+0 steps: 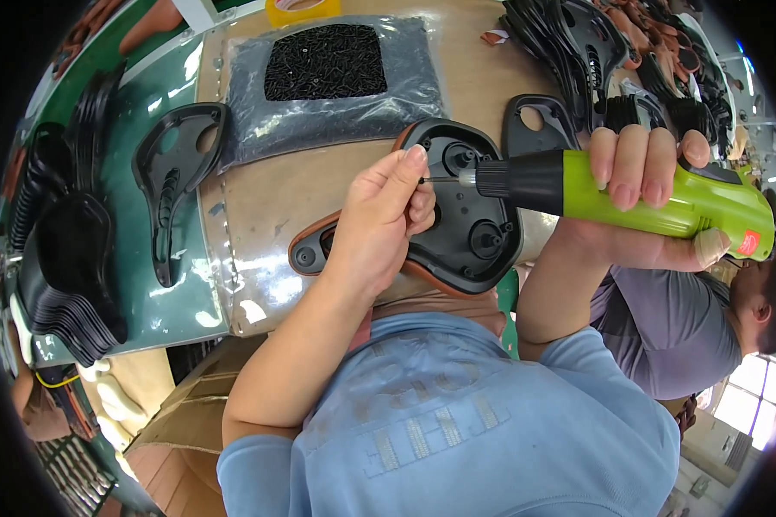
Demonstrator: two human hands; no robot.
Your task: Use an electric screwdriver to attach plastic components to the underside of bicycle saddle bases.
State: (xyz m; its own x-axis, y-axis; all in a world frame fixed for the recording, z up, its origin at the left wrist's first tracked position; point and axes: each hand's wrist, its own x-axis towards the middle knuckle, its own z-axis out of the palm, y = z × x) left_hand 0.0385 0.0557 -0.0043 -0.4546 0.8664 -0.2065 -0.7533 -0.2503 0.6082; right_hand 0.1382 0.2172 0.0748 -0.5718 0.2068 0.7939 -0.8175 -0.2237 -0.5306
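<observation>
My right hand [642, 177] is wrapped round a green and black electric screwdriver [539, 185], held level with its thin bit pointing left. At the bit's tip, my left hand [384, 215] pinches a small black screw [422, 180] between thumb and fingers; most of the screw is hidden. Beneath both hands lies a bicycle saddle [467, 228], its black underside up and a brown edge showing round it. My left hand covers the saddle's middle, while the narrow nose sticks out to the left.
A clear bag of black screws [328, 95] lies behind the saddle. One black saddle base [177, 172] rests to the left, beside stacked black saddle shells [78, 250]. More stacked bases [569, 52] stand at the back right. Another person [677, 310] is close on the right.
</observation>
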